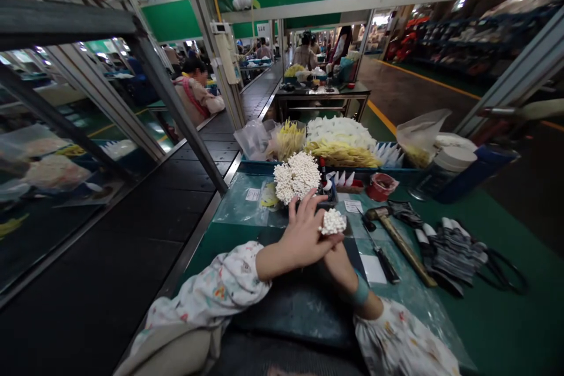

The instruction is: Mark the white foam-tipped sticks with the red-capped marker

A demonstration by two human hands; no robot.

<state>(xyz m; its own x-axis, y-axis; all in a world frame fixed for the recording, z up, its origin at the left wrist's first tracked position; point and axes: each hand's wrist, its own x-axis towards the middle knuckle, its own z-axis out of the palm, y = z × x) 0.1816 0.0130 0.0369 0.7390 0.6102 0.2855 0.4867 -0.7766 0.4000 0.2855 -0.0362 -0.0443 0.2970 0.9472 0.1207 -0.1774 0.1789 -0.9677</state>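
Note:
My left hand (303, 232) lies over my right hand (335, 251) at the middle of the green workbench (497, 317). Together they close around a small bunch of white stick-like pieces (332, 222), whose tips show above the fingers. The left index finger sticks out toward a larger upright bunch of the same white pieces (296, 176) just beyond the hands. My right hand is mostly covered by the left, with only its wrist and a teal wristband showing.
A hammer (399, 238), a dark-handled tool (381, 254), striped gloves (453, 249) and scissors (506, 273) lie to the right. A red cup (381, 186), jars and trays of white and yellow parts stand behind. A black conveyor (145, 229) runs on the left. Other people sit farther back.

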